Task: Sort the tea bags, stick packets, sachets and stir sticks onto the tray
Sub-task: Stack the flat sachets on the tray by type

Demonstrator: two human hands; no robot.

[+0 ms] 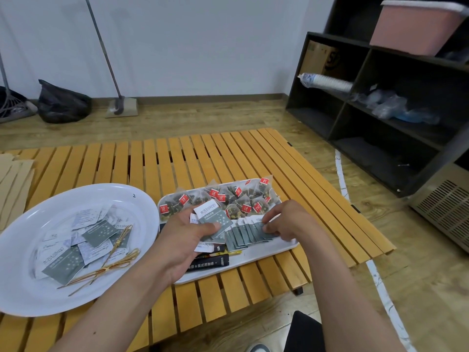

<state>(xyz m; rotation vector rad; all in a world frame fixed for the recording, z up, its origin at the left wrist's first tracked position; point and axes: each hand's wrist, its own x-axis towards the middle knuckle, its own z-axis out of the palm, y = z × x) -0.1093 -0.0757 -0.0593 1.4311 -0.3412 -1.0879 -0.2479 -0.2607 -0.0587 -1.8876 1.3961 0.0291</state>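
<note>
While the left hand (187, 235) gripped a small stack of grey-and-white sachets (214, 219) between thumb and curled fingers, holding it just above the near left part of the tray (269, 255), the right hand (286, 222) had its fingertips pinched on the right end of the row of sachets (250, 233) already laid on that tray. That row ran left to right across the tray's middle, each sachet overlapping its neighbour, and its left end lay just to the right of the held stack, so the stack probably had only a short way to go, rightward and down, to reach it; the left hand was plainly the nearer one for that end. Beyond the row, along the tray's far side, sat the tea bags (228, 199) with red tags, and at its near left corner lay dark stick packets (210, 262). Further left, on the white oval plate (142, 199), loose sachets and the tied stir sticks (111, 265) were not yet sorted.
</note>
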